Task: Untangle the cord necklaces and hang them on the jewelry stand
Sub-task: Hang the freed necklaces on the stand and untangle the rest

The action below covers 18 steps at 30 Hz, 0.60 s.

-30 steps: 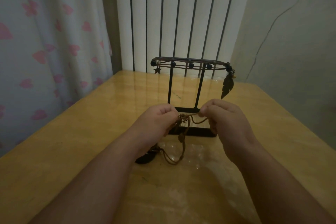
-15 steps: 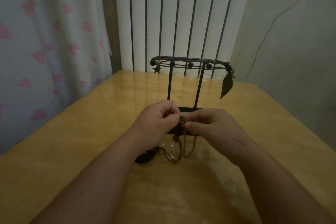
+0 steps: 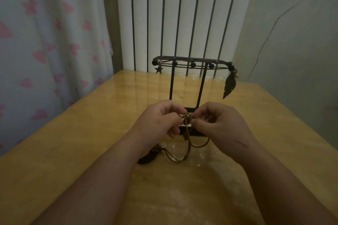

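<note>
With 1 feather necklace (image 3: 229,86) apparently hung on the jewelry stand (image 3: 190,64) already, I judge I'm midway: my left hand (image 3: 159,118) and right hand (image 3: 219,124) pinch shut on the brown cord tangle (image 3: 188,118) just above the table (image 3: 91,133), its loops drooping below.

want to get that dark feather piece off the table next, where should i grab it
Take the dark feather pendant by its top end, where the brown cord joins it, coming from above on its right side. It lies flat on the table half under the left forearm, so the flat blade gives little to pinch. Both hands are busy with the knot.
</note>
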Available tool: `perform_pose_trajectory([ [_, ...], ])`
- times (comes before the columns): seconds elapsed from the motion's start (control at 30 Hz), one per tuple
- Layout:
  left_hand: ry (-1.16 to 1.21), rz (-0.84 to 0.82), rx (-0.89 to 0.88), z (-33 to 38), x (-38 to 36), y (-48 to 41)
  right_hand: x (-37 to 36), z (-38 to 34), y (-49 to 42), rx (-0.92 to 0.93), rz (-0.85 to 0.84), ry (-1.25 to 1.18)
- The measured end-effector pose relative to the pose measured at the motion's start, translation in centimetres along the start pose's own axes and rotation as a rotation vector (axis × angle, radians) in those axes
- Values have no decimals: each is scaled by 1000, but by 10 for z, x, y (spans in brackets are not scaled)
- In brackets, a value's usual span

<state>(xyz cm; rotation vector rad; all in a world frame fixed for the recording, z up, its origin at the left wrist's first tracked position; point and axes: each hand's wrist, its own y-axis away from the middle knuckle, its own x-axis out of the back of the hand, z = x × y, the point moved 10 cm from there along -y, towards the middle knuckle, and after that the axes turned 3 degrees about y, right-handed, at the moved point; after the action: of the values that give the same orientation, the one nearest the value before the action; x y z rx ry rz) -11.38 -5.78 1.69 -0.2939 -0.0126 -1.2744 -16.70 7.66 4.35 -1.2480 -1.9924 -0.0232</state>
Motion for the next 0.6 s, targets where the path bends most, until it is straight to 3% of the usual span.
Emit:
perform_pose_trajectory([
  [0.6, 11, 34, -26, 0, 1, -1, -1, -4, 1, 56, 8, -13],
])
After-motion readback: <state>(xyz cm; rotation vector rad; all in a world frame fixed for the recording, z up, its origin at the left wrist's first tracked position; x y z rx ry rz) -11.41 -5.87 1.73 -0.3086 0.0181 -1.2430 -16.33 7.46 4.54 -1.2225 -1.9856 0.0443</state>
